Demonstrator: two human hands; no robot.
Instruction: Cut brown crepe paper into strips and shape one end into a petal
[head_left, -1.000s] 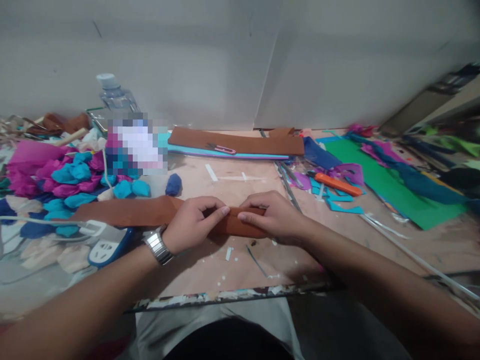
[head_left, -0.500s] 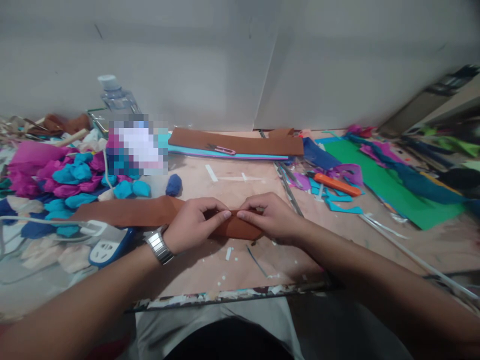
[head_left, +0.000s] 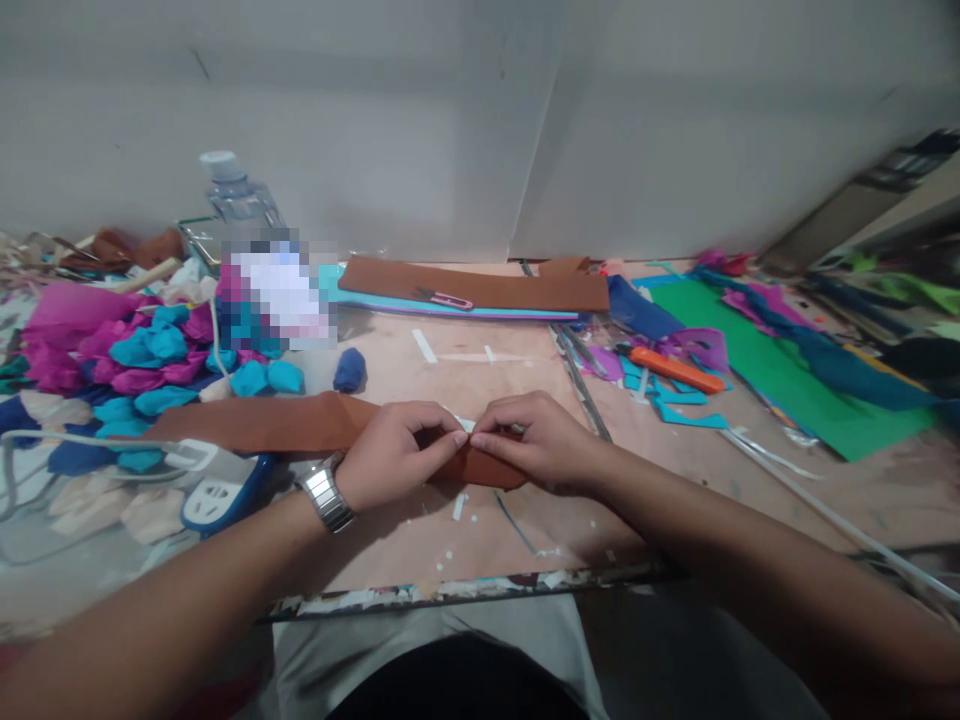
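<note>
A long brown paper strip (head_left: 277, 424) lies across the table in front of me, running off to the left. My left hand (head_left: 390, 465), with a metal watch on the wrist, pinches the strip near its right end. My right hand (head_left: 536, 438) pinches the same end from the other side. The fingertips of both hands meet over the fold, and the end of the strip is bunched up under them.
Crumpled pink, cyan and blue paper balls (head_left: 135, 350) pile up at the left, beside a white power strip (head_left: 217, 490). A water bottle (head_left: 232, 195), more brown strips (head_left: 480, 288), an orange knife (head_left: 667, 368) and green paper (head_left: 772, 365) lie further back and right.
Both hands have drawn closer together and the visible right end of the brown strip has shortened and folded under the fingers.
</note>
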